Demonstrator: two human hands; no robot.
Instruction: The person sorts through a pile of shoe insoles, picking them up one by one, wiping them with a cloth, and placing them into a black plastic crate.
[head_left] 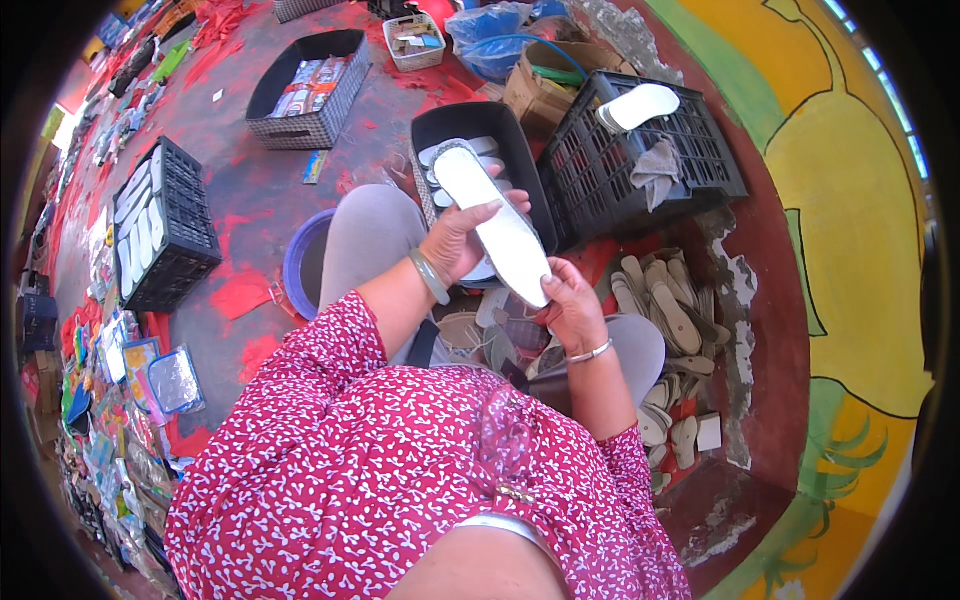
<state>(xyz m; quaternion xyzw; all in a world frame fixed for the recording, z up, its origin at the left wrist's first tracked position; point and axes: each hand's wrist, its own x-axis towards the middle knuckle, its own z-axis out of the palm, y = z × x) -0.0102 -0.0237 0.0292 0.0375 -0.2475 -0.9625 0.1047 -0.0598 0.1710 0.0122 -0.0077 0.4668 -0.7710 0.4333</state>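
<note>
Insole: white, slanting between both hands, partly over the dark bin.
Left hand: closed around its middle, thumb on the upper face.
Right hand: thumb and fingers pinching its lower end.
Bin contents: more pale insoles.
Black crate: right of the bin, white insoles and grey rag on top.
</note>
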